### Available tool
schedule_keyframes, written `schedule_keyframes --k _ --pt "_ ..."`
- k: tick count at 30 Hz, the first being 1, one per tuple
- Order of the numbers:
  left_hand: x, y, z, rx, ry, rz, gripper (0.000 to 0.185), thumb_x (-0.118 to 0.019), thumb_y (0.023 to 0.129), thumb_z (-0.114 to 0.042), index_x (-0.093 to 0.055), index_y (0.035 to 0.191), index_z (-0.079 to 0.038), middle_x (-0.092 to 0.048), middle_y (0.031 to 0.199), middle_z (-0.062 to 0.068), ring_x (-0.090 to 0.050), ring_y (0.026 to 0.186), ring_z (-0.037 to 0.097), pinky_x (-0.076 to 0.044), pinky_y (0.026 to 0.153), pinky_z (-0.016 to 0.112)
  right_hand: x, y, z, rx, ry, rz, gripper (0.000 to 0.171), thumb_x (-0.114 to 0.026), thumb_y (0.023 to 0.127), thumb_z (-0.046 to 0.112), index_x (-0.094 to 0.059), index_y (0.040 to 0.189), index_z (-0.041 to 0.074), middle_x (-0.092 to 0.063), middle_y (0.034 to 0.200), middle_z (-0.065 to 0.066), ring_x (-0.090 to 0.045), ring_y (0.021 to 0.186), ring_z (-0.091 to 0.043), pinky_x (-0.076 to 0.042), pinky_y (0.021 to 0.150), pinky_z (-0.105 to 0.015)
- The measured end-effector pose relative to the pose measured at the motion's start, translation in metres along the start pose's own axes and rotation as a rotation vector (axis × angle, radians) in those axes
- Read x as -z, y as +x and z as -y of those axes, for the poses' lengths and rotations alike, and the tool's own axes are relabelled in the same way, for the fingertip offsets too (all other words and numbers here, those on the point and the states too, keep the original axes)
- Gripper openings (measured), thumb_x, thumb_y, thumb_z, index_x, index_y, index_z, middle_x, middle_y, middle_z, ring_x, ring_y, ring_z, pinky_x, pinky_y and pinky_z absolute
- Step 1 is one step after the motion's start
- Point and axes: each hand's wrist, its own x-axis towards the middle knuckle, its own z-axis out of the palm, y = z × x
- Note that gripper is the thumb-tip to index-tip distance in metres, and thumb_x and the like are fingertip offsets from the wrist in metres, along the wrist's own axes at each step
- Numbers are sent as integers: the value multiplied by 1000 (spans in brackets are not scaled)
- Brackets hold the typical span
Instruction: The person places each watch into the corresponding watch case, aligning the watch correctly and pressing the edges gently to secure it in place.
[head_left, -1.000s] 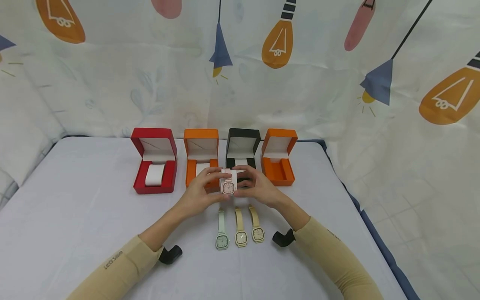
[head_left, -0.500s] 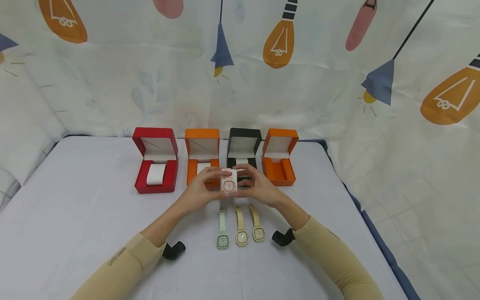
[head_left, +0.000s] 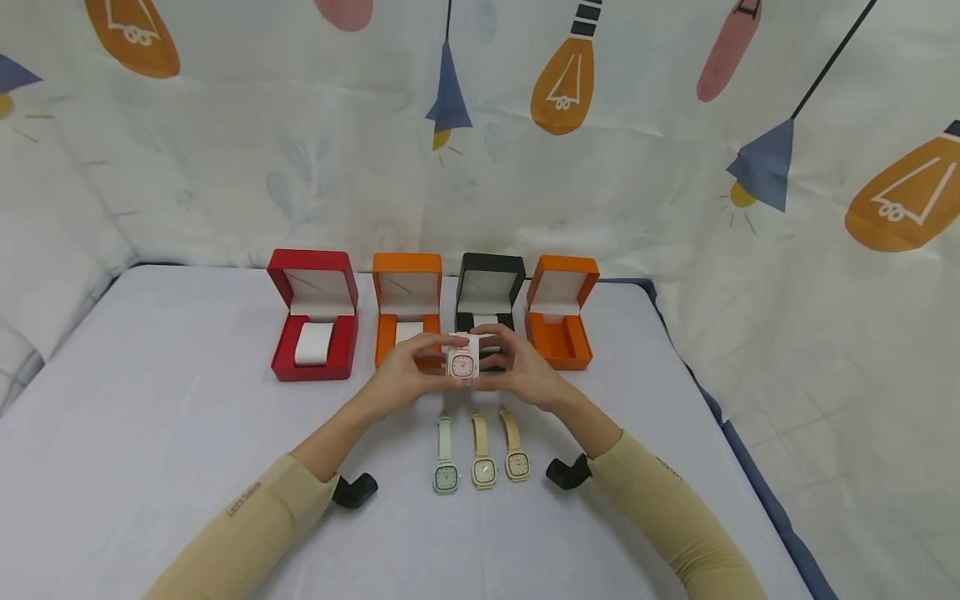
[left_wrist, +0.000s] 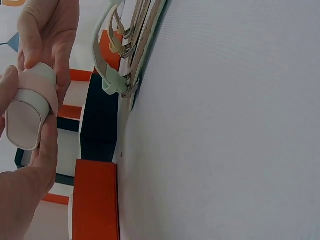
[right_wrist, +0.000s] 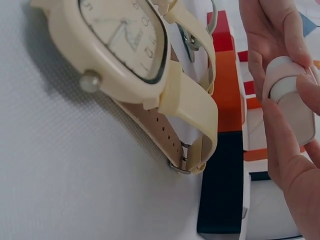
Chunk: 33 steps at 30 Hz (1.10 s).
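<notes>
A pale pink wristwatch (head_left: 462,364) is strapped around a white cushion (left_wrist: 42,72), held up between both hands in front of the dark box. My left hand (head_left: 405,367) grips it from the left, with fingers on top and thumb below. From the right side, my right hand (head_left: 525,371) holds it between fingers and thumb. On the cloth nearer me lie a mint green watch (head_left: 446,477), a yellow watch (head_left: 483,472) and a second yellow watch (head_left: 517,465), side by side. The lower part of the dark box is partly hidden by the hands.
Opened boxes stand along the back: a red box (head_left: 345,350) with a white cushion, an orange box (head_left: 386,333) with a cushion, a dark box (head_left: 491,262), and a right-hand orange box (head_left: 577,346) showing its orange inside. A patterned curtain (head_left: 337,167) hangs behind the white-covered table (head_left: 150,400).
Both hands and the watch on its cushion have shifted slightly away from me. My left forearm has come a little forward and right. The head view has tilted slightly; the boxes and lying watches stay put.
</notes>
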Motion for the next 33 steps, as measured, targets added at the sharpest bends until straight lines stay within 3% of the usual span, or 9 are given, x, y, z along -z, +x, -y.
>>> schedule_keyframes --k 33 --pt "1 4 5 4 -19 -43 58 -86 86 -21 -65 140 -23 -59 131 4 -58 114 34 -55 86 43 -10 1 4 48 -9 -51 69 -78 86 -9 -46 144 9 -49 142 -15 -62 113 -33 -57 93 -37"
